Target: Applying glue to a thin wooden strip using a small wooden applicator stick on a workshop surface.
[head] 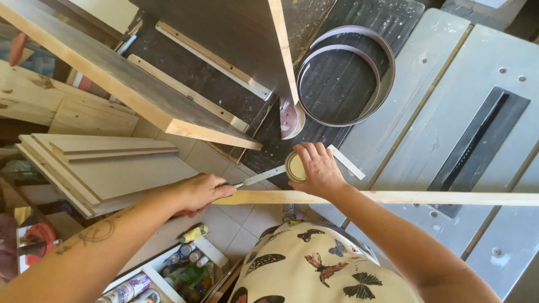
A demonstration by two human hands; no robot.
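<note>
Carefully, the left hand (202,192), closed around a putty knife (259,177), should dip shallowly into the small open tin (295,166) on the bench while the right hand's (317,168) curled fingers steady it above the wooden strip (393,197).

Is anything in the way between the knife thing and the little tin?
Nothing visible is. The left hand holds a putty knife whose blade tip already reaches the small open tin, which the right hand steadies. Only the long wooden strip lies close below them, not between.
</note>
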